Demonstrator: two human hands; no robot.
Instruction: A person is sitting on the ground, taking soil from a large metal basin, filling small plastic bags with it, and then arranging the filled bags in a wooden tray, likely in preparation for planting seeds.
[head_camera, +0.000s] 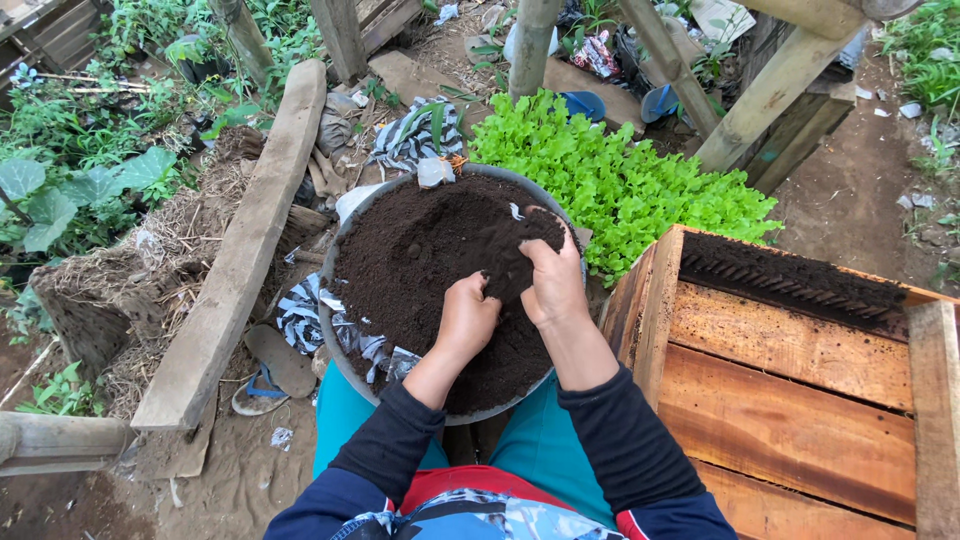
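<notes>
Both my left hand and right hand dig, fingers curled on dark loose soil, into the round grey basin.

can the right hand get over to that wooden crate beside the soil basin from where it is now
Probably yes. The right hand rests on the soil in the basin, and the wooden crate stands right beside it with nothing between them.

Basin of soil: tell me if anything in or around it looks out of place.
A pale scrap lies on the dark soil in the basin, near the right hand. A worn sandal lies on the ground to its left. Both hands dig in the soil; left hand.
</notes>
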